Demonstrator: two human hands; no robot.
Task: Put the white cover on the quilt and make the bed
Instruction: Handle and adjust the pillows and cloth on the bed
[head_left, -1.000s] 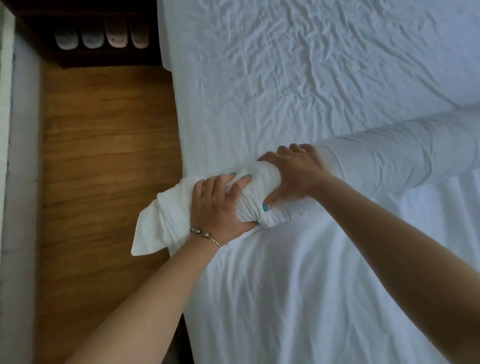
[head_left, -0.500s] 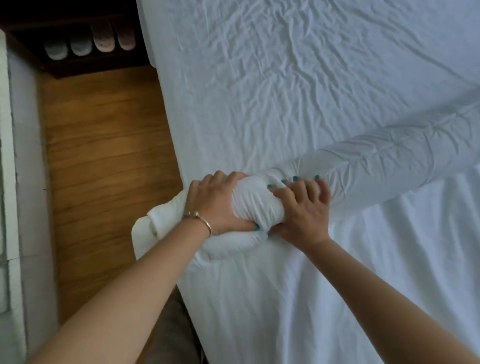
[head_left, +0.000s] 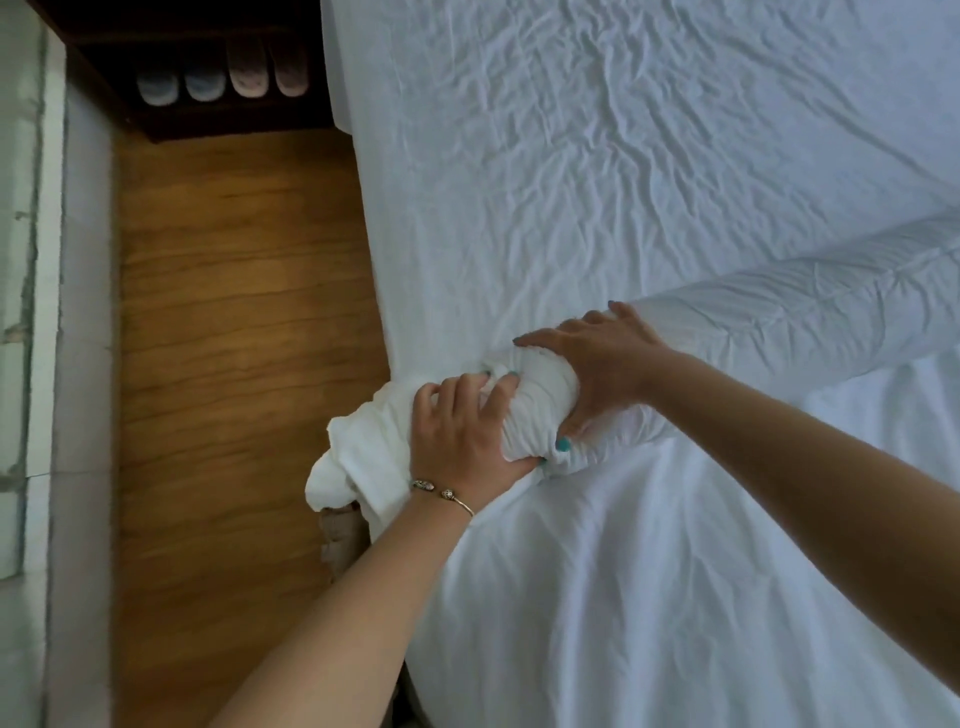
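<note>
A white quilt with its white cover lies rolled into a long tube (head_left: 789, 317) across the white bed (head_left: 597, 156), running from the right edge down to the bed's left side. My left hand (head_left: 462, 431) grips the bunched left end of the roll (head_left: 540, 410), where loose white fabric (head_left: 358, 457) spills over the bed's edge. Just to its right, my right hand (head_left: 602, 364) wraps over the top of the same end, thumb underneath at the near side. Flat white fabric (head_left: 675, 597) spreads toward me below the roll.
A wooden floor (head_left: 234, 338) runs along the bed's left side. A dark low shelf (head_left: 208, 73) at the top left holds several slippers. A pale wall or ledge (head_left: 47, 364) lines the far left edge.
My right hand has shifted from gripping the roll's near side to reaching over its top. My left hand has kept its hold on the bunched end, which has turned a little.
</note>
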